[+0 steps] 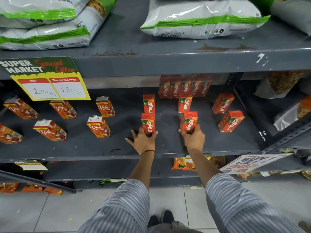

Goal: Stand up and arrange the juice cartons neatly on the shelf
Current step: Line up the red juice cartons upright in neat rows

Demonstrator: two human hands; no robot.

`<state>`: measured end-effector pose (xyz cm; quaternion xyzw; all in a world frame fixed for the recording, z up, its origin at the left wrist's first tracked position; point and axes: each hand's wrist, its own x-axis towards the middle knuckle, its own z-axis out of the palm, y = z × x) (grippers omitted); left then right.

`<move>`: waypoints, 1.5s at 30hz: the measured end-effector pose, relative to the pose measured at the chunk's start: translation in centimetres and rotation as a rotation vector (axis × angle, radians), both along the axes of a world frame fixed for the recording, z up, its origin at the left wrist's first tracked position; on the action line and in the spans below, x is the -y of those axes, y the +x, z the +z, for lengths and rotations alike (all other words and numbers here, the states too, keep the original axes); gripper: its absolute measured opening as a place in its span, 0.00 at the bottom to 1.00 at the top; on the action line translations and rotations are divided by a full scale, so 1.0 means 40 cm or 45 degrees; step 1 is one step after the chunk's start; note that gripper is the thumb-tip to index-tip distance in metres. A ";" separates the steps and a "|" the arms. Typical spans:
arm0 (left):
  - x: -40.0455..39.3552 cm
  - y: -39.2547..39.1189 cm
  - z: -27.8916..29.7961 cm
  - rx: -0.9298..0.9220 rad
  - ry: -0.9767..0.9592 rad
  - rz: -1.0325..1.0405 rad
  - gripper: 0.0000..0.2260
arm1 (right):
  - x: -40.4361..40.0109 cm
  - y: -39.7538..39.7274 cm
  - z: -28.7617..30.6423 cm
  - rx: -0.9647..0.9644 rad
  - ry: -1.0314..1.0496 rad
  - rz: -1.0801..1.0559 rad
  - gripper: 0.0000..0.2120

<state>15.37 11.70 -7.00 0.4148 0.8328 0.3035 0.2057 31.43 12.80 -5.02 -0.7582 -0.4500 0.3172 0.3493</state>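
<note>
Small red Maaza juice cartons stand upright on the grey middle shelf (117, 147). My left hand (143, 140) grips the base of the front-left Maaza carton (148, 122). My right hand (193, 137) grips the base of the front-middle Maaza carton (188, 121). Behind them stand two more Maaza cartons (148, 103) (184, 102), and two others (223, 103) (231, 121) stand to the right. A shrink-wrapped Maaza multipack (184, 87) sits at the back. Several orange Real juice cartons (98, 126) stand spread over the shelf's left half.
White-and-green snack bags (202, 19) lie on the upper shelf. A yellow price sign (50, 79) hangs from that shelf's edge. Snack packets (282, 84) fill the bay at right. A "Buy 1 Get 1" sign (252, 163) and orange packets (185, 163) are on the lower shelf.
</note>
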 end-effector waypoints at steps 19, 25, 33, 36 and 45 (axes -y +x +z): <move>0.000 0.000 0.000 0.005 0.013 0.013 0.27 | 0.001 0.006 -0.004 0.035 0.032 0.003 0.27; 0.002 -0.001 0.001 0.008 -0.001 0.009 0.27 | 0.000 0.008 -0.007 0.029 0.035 0.005 0.27; 0.008 -0.007 0.001 0.032 0.027 -0.020 0.29 | 0.011 0.022 -0.012 -0.086 0.064 0.051 0.32; 0.026 -0.019 -0.011 0.005 0.074 -0.079 0.30 | 0.026 0.044 -0.017 -0.106 0.129 0.022 0.33; 0.010 -0.004 0.006 0.028 0.057 0.011 0.27 | 0.053 0.093 -0.022 -0.035 0.097 0.119 0.32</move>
